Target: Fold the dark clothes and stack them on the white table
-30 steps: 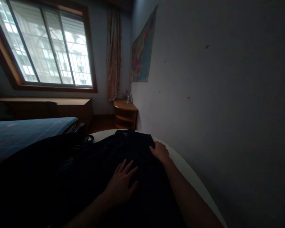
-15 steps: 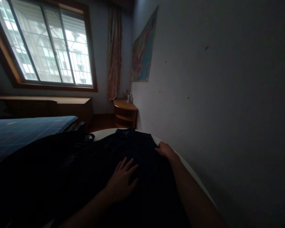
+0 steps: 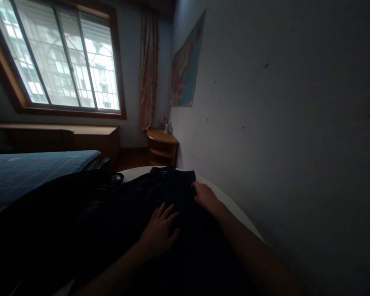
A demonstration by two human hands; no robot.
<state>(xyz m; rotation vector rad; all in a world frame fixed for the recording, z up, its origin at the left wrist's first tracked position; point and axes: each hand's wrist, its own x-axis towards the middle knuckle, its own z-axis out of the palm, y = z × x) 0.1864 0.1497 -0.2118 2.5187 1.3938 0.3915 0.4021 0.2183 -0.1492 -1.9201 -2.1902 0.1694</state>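
A dark shirt (image 3: 160,187) with a collar and a buttoned placket lies spread on a round white table (image 3: 231,203), its collar toward the far edge. My left hand (image 3: 160,230) rests flat on the middle of the shirt, fingers spread. At the shirt's right side my right hand (image 3: 206,197) is closed on the fabric near the shoulder, thumb and fingers pinching it. The lower part of the shirt is too dark to make out.
Left of the table lie dark items, and beyond them a blue checked mattress (image 3: 43,168). A wooden corner shelf (image 3: 163,137) stands at the back. Close along the right runs a plain wall (image 3: 283,144). A wooden desk (image 3: 95,130) sits under the window.
My right hand has moved left, drawing the shirt's right edge inward, so more of the white table shows there. My left hand stays in place.
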